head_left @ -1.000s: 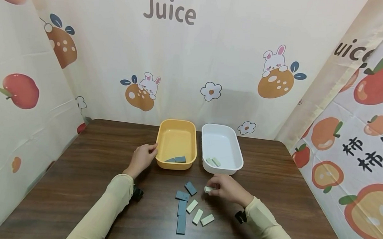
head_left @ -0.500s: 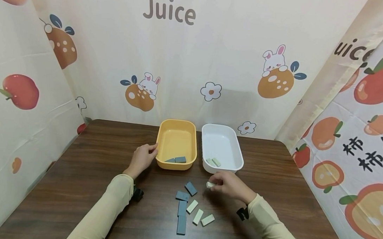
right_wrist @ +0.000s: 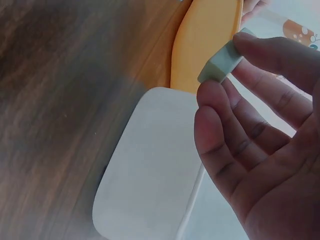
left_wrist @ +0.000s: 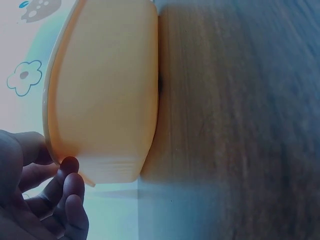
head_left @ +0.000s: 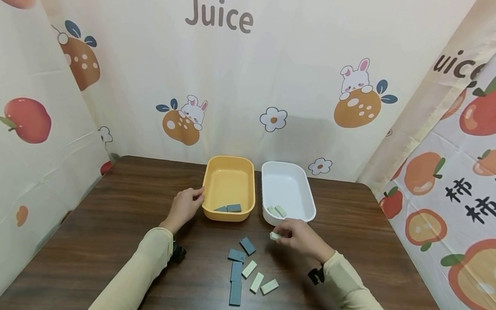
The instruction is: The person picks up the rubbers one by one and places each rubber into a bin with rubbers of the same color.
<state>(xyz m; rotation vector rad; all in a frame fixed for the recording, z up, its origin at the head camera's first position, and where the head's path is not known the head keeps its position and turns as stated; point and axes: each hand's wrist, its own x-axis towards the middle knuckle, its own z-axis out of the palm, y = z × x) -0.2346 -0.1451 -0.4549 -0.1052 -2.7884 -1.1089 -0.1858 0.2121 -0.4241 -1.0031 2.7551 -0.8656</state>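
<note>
My right hand (head_left: 300, 238) pinches a pale green block (right_wrist: 222, 62) between thumb and fingers, just in front of the white bin (head_left: 288, 186). In the right wrist view the block sticks out from the fingertips, above the table. My left hand (head_left: 184, 206) grips the rim of the yellow bin (head_left: 229, 184) at its left side; the left wrist view shows thumb and finger on either side of that rim. Two pale green blocks (head_left: 280, 211) lie at the near end inside the white bin. Dark blue-grey blocks (head_left: 234, 208) lie in the near end of the yellow one.
On the brown table (head_left: 145, 270), several blue-grey blocks (head_left: 236, 272) form a rough column in front of the bins. Three pale green blocks (head_left: 256, 283) lie just right of them. A printed curtain (head_left: 234, 81) hangs behind the table.
My right hand has moved slightly away from me and up toward the white bin, carrying the pale green block. The left hand has stayed at the yellow bin's rim.
</note>
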